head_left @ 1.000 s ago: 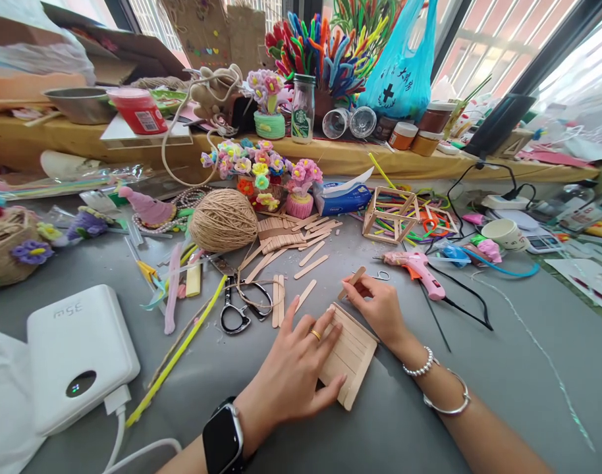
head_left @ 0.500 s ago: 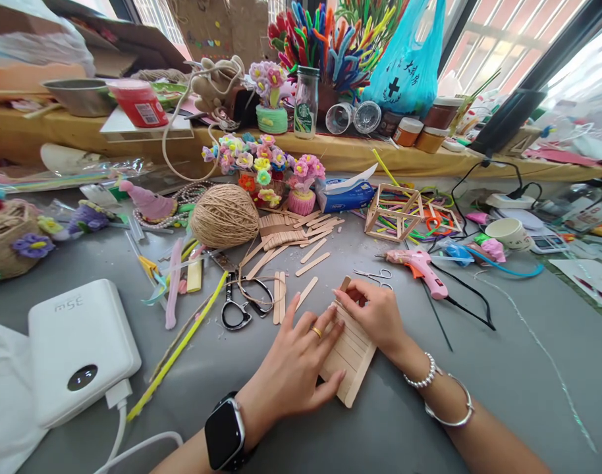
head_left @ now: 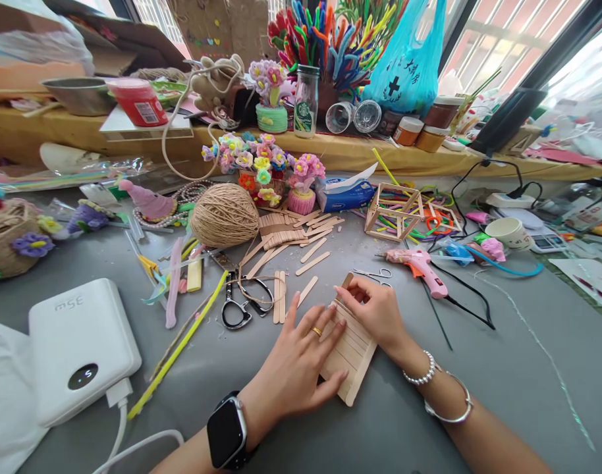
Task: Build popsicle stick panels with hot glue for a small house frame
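- Left hand, fingers spread wide and flat, presses down on a panel of wooden sticks lying on the grey table. Ring on one finger, smartwatch on the wrist.
- Right hand, fingers narrowed in a pinch, holds one loose stick at the panel's far edge; stick tilted, its far end poking out past the fingertips.
- Panel sits between the two hands, near the table's front middle.
- Small scissors just beyond the right hand; pink glue gun near, to its right.
- Black-handled scissors left of the left hand, beside scattered loose sticks.
- Ball of twine further back; stick-built cube frame behind the glue gun.
- White power bank far left, cable plugged in.
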Action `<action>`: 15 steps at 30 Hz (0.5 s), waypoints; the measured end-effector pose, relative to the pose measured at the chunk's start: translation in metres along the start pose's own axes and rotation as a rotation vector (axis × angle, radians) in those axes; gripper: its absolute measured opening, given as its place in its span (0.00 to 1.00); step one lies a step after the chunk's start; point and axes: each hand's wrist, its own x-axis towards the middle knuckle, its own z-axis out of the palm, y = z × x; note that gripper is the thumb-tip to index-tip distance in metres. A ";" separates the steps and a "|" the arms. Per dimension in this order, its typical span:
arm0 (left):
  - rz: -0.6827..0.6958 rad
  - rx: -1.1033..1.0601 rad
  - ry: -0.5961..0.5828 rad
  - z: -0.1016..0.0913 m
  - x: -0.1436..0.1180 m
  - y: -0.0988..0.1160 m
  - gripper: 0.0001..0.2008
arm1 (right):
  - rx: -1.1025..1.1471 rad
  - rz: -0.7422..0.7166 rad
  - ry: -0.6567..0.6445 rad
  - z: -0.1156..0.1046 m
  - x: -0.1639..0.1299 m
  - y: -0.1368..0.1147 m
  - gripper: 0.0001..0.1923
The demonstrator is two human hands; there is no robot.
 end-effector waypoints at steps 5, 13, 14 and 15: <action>0.052 -0.033 -0.027 -0.004 -0.003 -0.002 0.41 | 0.018 0.010 -0.012 -0.002 0.001 0.002 0.10; 0.132 0.019 -0.013 -0.008 0.000 -0.009 0.28 | 0.007 -0.020 -0.051 -0.005 0.002 0.003 0.10; 0.148 0.022 0.011 -0.006 0.001 -0.009 0.28 | 0.006 -0.024 -0.056 -0.005 0.002 0.003 0.10; 0.164 0.027 0.034 -0.004 0.001 -0.009 0.27 | 0.005 -0.026 -0.061 -0.005 0.002 0.003 0.10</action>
